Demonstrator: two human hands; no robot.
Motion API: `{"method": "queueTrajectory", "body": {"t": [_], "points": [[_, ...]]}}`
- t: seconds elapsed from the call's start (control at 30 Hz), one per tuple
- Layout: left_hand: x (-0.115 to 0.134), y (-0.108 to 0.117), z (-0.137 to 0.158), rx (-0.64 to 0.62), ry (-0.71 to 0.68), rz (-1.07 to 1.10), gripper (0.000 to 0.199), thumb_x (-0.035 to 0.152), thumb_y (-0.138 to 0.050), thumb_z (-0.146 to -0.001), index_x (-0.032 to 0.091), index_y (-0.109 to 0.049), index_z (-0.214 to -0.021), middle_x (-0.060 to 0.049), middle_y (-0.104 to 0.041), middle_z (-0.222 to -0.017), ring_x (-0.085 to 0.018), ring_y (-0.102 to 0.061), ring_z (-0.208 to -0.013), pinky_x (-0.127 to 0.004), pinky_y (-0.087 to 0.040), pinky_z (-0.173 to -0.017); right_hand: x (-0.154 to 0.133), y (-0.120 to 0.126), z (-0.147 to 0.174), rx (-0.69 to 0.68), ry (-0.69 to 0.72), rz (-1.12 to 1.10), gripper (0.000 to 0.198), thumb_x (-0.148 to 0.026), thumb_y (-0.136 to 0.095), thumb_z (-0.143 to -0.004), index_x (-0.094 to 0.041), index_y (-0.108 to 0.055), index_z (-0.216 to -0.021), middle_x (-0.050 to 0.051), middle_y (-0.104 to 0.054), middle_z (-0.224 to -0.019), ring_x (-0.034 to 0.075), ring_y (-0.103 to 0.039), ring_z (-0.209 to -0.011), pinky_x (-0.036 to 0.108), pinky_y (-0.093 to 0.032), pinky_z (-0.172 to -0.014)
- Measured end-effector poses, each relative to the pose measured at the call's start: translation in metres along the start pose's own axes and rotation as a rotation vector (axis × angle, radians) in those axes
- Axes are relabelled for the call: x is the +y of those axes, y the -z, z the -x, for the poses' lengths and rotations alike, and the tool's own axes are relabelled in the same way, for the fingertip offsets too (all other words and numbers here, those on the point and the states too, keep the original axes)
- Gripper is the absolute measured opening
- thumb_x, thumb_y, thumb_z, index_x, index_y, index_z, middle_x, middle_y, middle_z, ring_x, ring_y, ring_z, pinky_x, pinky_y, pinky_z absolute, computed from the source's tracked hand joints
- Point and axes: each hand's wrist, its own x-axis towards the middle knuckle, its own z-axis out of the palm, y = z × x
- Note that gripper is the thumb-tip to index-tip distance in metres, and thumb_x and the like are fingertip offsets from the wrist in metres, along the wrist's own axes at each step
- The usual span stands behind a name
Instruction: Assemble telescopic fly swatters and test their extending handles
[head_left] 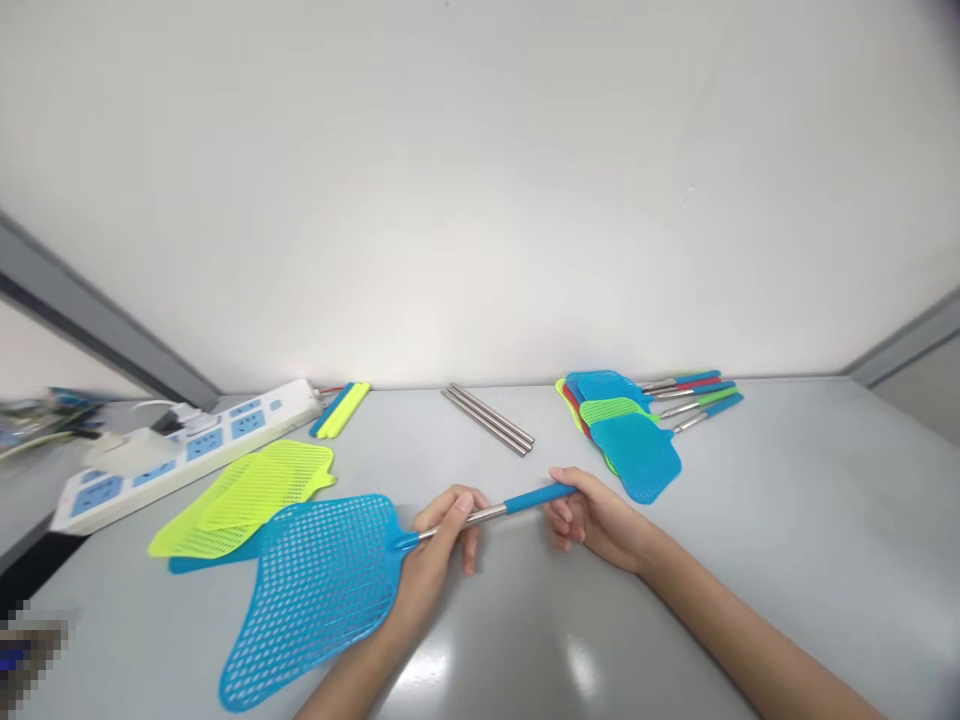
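A blue fly swatter (322,590) with a metal rod and a blue handle sleeve (536,497) is held above the table. My left hand (448,525) is closed round its metal rod, with the mesh head hanging to the left over my forearm. The fingertips of my right hand (592,515) pinch the far end of the blue sleeve. Loose yellow-green swatter heads (259,490) lie left of the held one, with a blue piece partly hidden beneath them. Behind my hands lie several bare metal rods (489,420).
Several fly swatters (637,450) with rods and coloured handles lie stacked at the right. Yellow and blue sleeves (345,410) lie at the back left, beside a white power strip (225,440) with plugs in it. A pale wall (480,200) bounds the grey table (795,500) behind.
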Motion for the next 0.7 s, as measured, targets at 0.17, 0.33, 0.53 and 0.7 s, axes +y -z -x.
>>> {"method": "queueTrajectory", "body": {"t": [0.17, 0.33, 0.53, 0.7], "points": [[0.003, -0.004, -0.004, -0.004, -0.003, 0.296, 0.028, 0.034, -0.038, -0.081, 0.014, -0.057, -0.075, 0.002, -0.045, -0.05, -0.009, -0.041, -0.046, -0.021, -0.036, -0.047, 0.003, -0.002, 0.0, 0.034, 0.006, 0.001, 0.041, -0.039, -0.038, -0.08, -0.015, -0.045, -0.048, -0.001, -0.041, -0.047, 0.008, -0.033, -0.041, 0.026, -0.037, -0.05], [0.014, -0.007, -0.024, 0.142, 0.0, 0.743, 0.018, 0.023, -0.045, -0.076, 0.012, -0.056, -0.068, -0.004, -0.055, -0.071, -0.012, -0.052, -0.061, -0.025, -0.042, -0.058, 0.006, -0.005, 0.004, 0.036, 0.093, 0.115, 0.042, -0.04, -0.039, -0.08, -0.014, -0.048, -0.048, -0.003, -0.036, -0.042, 0.008, -0.033, -0.041, 0.026, -0.035, -0.05], [0.054, -0.018, -0.051, 0.085, -0.015, 1.035, 0.017, 0.017, -0.044, -0.076, 0.014, -0.048, -0.06, 0.008, -0.028, -0.04, -0.003, -0.027, -0.031, -0.015, -0.025, -0.033, 0.005, -0.01, 0.013, -0.098, 0.03, 0.18, 0.036, -0.039, -0.042, -0.08, -0.01, -0.057, -0.065, 0.0, -0.045, -0.053, 0.006, -0.033, -0.043, 0.024, -0.033, -0.049], [0.083, -0.049, -0.051, 0.0, -0.189, 0.855, 0.015, 0.021, -0.049, -0.074, 0.013, -0.048, -0.061, 0.009, -0.024, -0.042, -0.001, -0.021, -0.029, -0.014, -0.016, -0.029, 0.011, -0.016, 0.016, -0.163, -0.043, 0.037, 0.024, -0.035, -0.052, -0.076, -0.013, -0.055, -0.084, 0.002, -0.047, -0.069, 0.01, -0.045, -0.057, 0.024, -0.034, -0.053]]}}
